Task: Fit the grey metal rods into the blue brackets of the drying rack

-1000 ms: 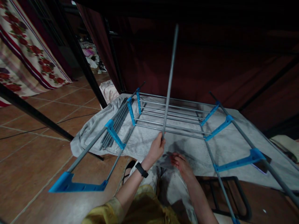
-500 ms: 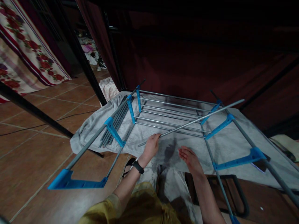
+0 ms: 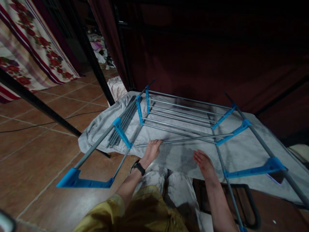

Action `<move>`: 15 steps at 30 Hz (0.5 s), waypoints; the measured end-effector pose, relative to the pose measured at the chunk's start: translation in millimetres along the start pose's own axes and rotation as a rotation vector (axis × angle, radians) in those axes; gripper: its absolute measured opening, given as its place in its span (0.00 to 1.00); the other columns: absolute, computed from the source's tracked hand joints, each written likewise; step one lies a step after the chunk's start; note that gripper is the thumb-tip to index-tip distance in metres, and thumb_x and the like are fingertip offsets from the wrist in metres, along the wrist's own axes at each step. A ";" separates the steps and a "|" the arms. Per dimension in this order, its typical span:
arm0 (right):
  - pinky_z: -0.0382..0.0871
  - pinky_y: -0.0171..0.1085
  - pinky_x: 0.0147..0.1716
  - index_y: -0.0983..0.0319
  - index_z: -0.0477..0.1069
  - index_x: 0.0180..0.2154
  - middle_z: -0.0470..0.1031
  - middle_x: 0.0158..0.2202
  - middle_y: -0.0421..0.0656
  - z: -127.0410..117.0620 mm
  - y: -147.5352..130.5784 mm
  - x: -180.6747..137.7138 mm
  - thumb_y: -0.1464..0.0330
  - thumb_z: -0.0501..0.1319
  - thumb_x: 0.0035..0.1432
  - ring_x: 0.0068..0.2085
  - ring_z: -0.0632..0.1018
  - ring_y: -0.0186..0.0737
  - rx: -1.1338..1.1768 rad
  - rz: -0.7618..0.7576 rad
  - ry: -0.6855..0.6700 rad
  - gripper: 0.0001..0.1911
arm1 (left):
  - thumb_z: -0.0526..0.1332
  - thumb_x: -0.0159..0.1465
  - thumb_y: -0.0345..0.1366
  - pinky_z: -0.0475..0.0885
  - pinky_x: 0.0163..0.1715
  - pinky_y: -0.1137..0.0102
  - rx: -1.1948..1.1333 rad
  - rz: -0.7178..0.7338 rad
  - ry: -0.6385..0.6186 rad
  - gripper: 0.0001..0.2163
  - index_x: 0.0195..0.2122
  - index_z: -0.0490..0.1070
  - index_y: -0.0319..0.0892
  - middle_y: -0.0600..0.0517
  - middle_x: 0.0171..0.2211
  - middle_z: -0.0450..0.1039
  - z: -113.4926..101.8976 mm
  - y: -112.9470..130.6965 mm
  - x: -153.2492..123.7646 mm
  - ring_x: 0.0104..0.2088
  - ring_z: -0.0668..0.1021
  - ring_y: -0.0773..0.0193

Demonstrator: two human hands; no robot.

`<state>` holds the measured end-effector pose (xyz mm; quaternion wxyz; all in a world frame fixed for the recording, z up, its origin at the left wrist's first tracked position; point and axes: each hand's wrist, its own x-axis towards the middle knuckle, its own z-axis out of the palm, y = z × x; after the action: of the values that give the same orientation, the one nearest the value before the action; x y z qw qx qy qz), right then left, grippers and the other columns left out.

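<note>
My left hand [image 3: 152, 150], with a dark watch on its wrist, grips a thin grey metal rod [image 3: 183, 140] near its left end. The rod slants across the front of a rack frame of grey tubes and blue plastic brackets [image 3: 122, 133]. Its far end lies over or against a blue bracket [image 3: 233, 131] on the right side; contact cannot be told. Apart from the rod, my right hand [image 3: 204, 162] hovers with fingers stretched out and nothing in them. Several crossbars [image 3: 183, 116] span the back of the rack.
A bundle of loose rods [image 3: 123, 124] lies on the grey blanket [image 3: 169, 161] at the left. Under the right bracket a phone-like dark object [image 3: 277, 177] partly shows. Black posts [image 3: 96, 58] rise at the left, and a cable [image 3: 53, 122] crosses the tiled floor.
The rod's right end has swung down and toward the left, from above the rack to the right bracket. My right hand has shifted slightly right, and the view has turned a little.
</note>
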<state>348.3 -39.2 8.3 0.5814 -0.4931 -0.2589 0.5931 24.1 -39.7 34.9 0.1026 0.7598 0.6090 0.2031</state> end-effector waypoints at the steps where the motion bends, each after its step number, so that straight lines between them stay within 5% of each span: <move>1: 0.71 0.55 0.56 0.59 0.75 0.42 0.82 0.42 0.51 -2.4 1.0 1.5 0.60 0.72 0.42 0.46 0.82 0.49 0.016 -0.006 -0.011 0.23 | 0.49 0.61 0.19 0.69 0.49 0.60 0.006 0.010 0.001 0.24 0.55 0.71 0.41 0.43 0.46 0.75 -0.3 -1.4 -0.9 0.48 0.75 0.54; 15: 0.71 0.48 0.59 0.58 0.73 0.32 0.81 0.39 0.43 -3.2 1.7 31.8 0.69 0.65 0.51 0.45 0.81 0.40 0.082 0.127 0.136 0.04 | 0.51 0.65 0.22 0.67 0.49 0.59 0.128 0.143 0.022 0.20 0.53 0.74 0.44 0.44 0.46 0.75 4.8 -14.8 -2.2 0.47 0.74 0.55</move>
<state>355.5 -10.3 -3.4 0.5788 -0.5234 -0.1624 0.6039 12.7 -37.9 24.2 0.0326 0.8042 0.5658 0.1789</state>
